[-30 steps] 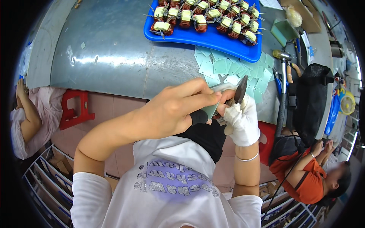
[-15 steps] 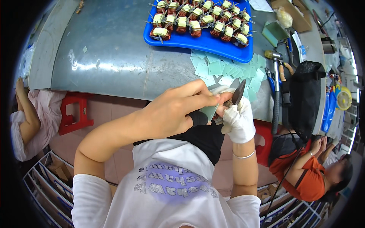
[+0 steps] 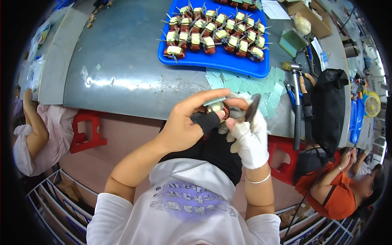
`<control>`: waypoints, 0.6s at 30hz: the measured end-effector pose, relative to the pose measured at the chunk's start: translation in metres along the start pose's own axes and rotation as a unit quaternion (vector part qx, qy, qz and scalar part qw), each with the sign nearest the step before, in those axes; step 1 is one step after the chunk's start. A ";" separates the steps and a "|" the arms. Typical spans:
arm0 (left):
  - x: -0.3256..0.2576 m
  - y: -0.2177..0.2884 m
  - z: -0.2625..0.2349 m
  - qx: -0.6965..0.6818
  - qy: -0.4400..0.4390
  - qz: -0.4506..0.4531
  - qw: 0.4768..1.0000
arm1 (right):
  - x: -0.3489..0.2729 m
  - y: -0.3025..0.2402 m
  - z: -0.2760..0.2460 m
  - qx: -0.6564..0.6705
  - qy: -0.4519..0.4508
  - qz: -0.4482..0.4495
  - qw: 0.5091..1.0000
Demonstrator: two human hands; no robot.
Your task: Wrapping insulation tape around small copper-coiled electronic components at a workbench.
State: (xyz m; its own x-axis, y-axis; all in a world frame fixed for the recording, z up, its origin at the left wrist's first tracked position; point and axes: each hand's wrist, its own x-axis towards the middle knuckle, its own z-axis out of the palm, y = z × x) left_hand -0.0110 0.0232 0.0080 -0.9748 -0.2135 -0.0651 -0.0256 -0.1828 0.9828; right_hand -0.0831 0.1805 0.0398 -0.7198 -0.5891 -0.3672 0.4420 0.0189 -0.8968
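Note:
Between my hands is a copper-wound coil (image 3: 226,111) with a pale yellow wrap, partly hidden by fingers. A small pale green plate (image 3: 214,101) lies against its top. My left hand (image 3: 183,118), with a black sleeve on its thumb, is closed around coil and plate. My right hand (image 3: 251,143), in a white glove with bare fingertips, touches the coil's right side. A dark pointed metal tool (image 3: 253,108) sticks up out of that hand; its grip is hidden. Beyond them, a blue tray (image 3: 212,65) carries rows of similar coils (image 3: 209,44).
Loose green plates (image 3: 245,85) are spread along the tray's near edge. To the right lie a hammer (image 3: 297,106), blue-handled pliers (image 3: 290,94) and a black bag (image 3: 328,106). Red stools (image 3: 85,132) stand below the bench. One person sits at each side.
My left hand has turned and opened up around the coil, bringing the plate onto its top. The coil shows more clearly. My view has shifted slightly.

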 end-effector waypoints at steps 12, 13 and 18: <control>-0.006 0.004 -0.021 -0.096 0.012 -0.024 0.995 | 0.026 0.035 -0.018 -0.472 0.077 -0.410 0.777; -0.008 0.004 -0.022 -0.082 0.009 -0.027 0.996 | 0.022 0.027 -0.016 -0.472 0.068 -0.389 0.789; -0.013 0.003 -0.016 -0.031 -0.005 0.042 0.999 | 0.010 -0.002 -0.016 -0.548 -0.036 -0.286 0.786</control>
State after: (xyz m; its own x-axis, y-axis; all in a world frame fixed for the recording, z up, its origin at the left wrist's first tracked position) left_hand 0.0050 0.0101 0.0091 -0.9752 -0.2205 0.0187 0.0693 -0.2242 0.9721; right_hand -0.0993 0.1876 0.0340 -0.5838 -0.7975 0.1524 -0.6964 0.3953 -0.5990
